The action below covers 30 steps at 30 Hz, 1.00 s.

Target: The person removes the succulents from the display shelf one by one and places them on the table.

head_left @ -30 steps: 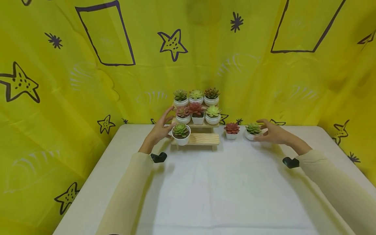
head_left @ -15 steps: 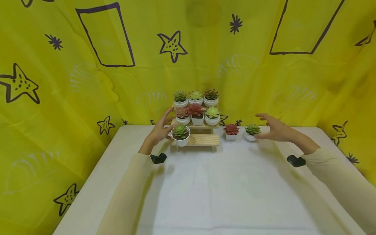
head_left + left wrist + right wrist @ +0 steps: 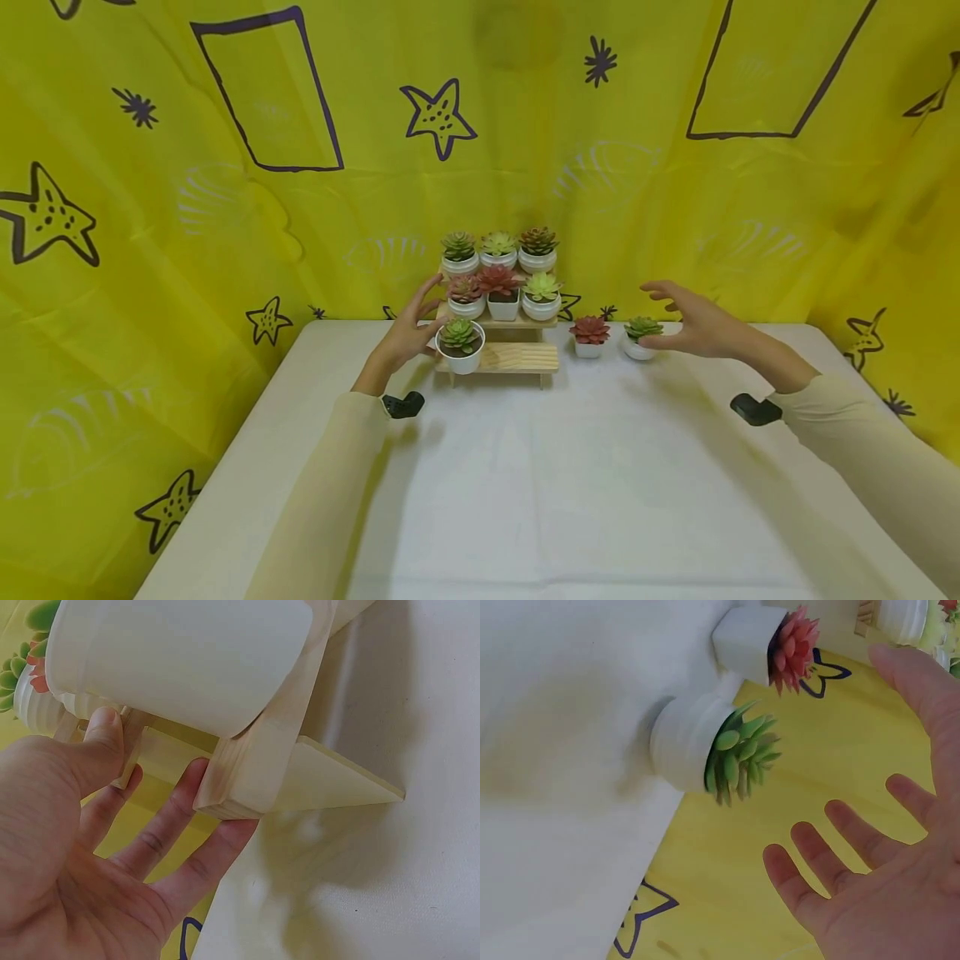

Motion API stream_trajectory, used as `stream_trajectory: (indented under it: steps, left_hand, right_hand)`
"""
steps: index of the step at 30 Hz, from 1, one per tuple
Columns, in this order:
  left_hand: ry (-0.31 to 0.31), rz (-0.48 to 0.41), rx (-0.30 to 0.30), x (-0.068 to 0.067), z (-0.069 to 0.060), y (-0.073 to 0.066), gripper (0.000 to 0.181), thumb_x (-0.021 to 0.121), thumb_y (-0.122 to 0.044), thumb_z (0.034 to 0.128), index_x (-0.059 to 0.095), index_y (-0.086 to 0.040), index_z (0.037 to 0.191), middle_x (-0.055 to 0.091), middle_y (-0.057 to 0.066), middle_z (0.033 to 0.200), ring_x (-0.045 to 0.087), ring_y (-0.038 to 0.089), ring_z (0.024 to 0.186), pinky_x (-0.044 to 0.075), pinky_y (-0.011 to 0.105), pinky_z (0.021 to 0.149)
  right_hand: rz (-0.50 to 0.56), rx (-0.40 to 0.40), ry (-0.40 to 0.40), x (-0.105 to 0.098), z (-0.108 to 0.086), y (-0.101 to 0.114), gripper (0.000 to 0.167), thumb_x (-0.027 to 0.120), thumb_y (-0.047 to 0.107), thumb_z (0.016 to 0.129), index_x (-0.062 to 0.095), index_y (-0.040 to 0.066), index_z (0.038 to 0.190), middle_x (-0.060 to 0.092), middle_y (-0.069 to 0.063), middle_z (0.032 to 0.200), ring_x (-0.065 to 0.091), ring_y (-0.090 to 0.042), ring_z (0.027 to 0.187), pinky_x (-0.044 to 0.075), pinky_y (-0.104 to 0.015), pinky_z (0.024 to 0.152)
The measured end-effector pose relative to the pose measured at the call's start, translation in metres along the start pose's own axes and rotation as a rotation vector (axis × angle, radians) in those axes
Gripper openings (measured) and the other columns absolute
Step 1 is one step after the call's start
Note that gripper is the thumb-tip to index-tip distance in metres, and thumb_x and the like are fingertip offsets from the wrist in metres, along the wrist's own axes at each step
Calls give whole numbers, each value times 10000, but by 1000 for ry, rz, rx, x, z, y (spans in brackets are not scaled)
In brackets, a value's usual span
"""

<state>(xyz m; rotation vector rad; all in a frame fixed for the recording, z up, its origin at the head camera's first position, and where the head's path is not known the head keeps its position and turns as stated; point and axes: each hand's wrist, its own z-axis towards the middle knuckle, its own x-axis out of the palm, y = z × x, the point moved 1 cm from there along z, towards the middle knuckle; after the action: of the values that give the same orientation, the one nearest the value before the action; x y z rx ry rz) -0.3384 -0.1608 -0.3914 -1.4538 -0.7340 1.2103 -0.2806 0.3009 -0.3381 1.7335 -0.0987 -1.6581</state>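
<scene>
My left hand point(image 3: 407, 335) lies at the left end of a tiered wooden stand point(image 3: 521, 357), next to a white round pot with a green succulent point(image 3: 461, 360) on its lowest step. In the left wrist view, its extended fingers point(image 3: 199, 862) touch the end of the step, and the thumb lies beside the pot. My right hand point(image 3: 705, 326) is raised with fingers spread and holds nothing. In the right wrist view it is apart from a green succulent in a white ribbed pot point(image 3: 686, 742), which stands upright on the table.
A red succulent in a square white pot point(image 3: 588, 350) stands between the stand and the ribbed pot. Several potted succulents fill the middle and top steps, including a dark red one point(image 3: 499, 282). A yellow patterned curtain point(image 3: 510, 100) hangs behind the white-covered table point(image 3: 585, 483).
My right hand has let go of the green succulent's ribbed pot, opened its fingers and lifted, then moved slightly left above it. My left hand has stayed at the stand.
</scene>
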Motion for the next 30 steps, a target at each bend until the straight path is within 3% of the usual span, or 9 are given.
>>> stream_trajectory:
  steps: [16, 23, 30]
  left_hand:
    - [3, -29, 5, 0, 1, 2, 763, 564, -82, 1060, 211, -468, 1616, 241, 195, 1666, 414, 564, 1374, 577, 613, 733]
    - [7, -26, 6, 0, 1, 1, 765, 562, -85, 1059, 200, -461, 1619, 229, 195, 1670, 415, 567, 1371, 603, 526, 671]
    - [13, -32, 10, 1, 1, 0, 773, 566, -87, 1057, 188, -450, 1625, 221, 193, 1672, 413, 578, 1364, 597, 548, 672]
  right_hand:
    - [62, -126, -75, 15, 11, 46, 788, 828, 215, 898, 381, 70, 1530, 516, -273, 1456, 566, -456, 1231, 470, -632, 989]
    - [107, -207, -106, 27, 24, 60, 784, 852, 158, 867, 416, 71, 1512, 568, -241, 1408, 614, -435, 1165, 511, -605, 940]
    - [157, -271, -97, 44, 37, 75, 772, 845, 142, 870, 420, 50, 1508, 608, -214, 1355, 639, -414, 1127, 527, -594, 917]
